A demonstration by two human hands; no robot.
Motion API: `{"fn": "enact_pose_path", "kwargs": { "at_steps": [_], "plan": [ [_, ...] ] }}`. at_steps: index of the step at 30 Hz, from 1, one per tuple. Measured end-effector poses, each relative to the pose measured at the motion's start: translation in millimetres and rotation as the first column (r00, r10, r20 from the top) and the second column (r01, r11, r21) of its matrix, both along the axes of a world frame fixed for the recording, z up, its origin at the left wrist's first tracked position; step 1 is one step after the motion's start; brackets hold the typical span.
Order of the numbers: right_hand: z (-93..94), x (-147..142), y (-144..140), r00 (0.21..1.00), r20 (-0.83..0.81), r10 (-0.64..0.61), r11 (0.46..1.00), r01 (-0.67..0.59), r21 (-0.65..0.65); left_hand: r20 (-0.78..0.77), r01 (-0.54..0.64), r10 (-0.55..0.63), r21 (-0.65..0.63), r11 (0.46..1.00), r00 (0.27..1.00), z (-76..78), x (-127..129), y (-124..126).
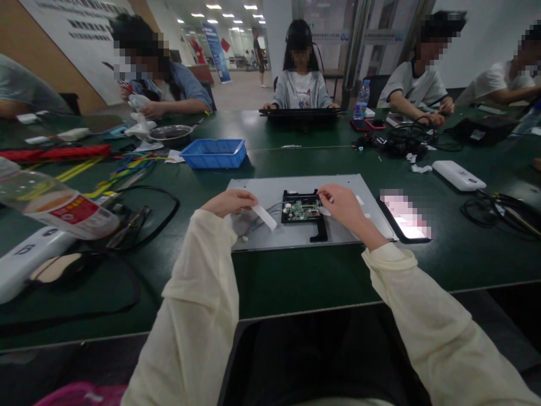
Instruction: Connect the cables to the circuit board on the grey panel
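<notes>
A white paper-like strip (265,216) hangs from the pinched fingers of my left hand (231,202), over the left part of a flat grey panel (338,232). Mounted on the panel is a black bracket (320,230) with a green circuit board (305,211) in it. Grey cables (255,224) run from the board's left side. My right hand (341,204) is closed at the bracket's upper right corner, fingertips together. A small whitish piece shows under those fingers; whether they grip it I cannot make out.
A phone (406,217) lies right of the panel. Beyond it are a white power bank (459,176) and black cables. A blue bin (213,154) stands behind the panel. At left lie a drink bottle (63,200) and a black strap. Several people sit around the table.
</notes>
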State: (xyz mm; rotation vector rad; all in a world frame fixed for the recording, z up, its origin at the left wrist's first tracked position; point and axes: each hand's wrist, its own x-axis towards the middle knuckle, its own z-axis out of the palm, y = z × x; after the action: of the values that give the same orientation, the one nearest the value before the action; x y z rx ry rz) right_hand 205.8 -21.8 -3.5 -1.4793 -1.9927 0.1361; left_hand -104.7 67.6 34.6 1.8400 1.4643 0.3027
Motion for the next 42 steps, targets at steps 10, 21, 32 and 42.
{"fn": "enact_pose_path", "kwargs": {
  "at_steps": [10, 21, 32, 42],
  "plan": [
    [17.1, -22.5, -13.6, 0.995, 0.0, 0.097, 0.981, -0.096, 0.166, 0.057, 0.06, -0.074, 0.221, 0.973, 0.996, -29.8, -11.5, -1.8],
    [18.9, -99.6, -37.1, 0.791, 0.421, 0.445, 0.85, -0.521, 0.082, -0.098, 0.132, -0.094, 0.519, 0.845, 0.991, -38.6, 1.0, -14.0],
    [3.7, -104.7, -40.1, 0.783, 0.396, 0.479, 0.849, -0.528, 0.017, -0.152, 0.204, -0.136, 0.749, 0.63, 0.979, -32.6, 13.3, -29.8],
    [-1.9, -106.5, -40.3, 0.797, 0.38, 0.47, 0.854, -0.519, 0.032, -0.264, 0.375, -0.266, 0.612, 0.697, 0.927, -34.1, 14.1, -31.0]
  ]
}}
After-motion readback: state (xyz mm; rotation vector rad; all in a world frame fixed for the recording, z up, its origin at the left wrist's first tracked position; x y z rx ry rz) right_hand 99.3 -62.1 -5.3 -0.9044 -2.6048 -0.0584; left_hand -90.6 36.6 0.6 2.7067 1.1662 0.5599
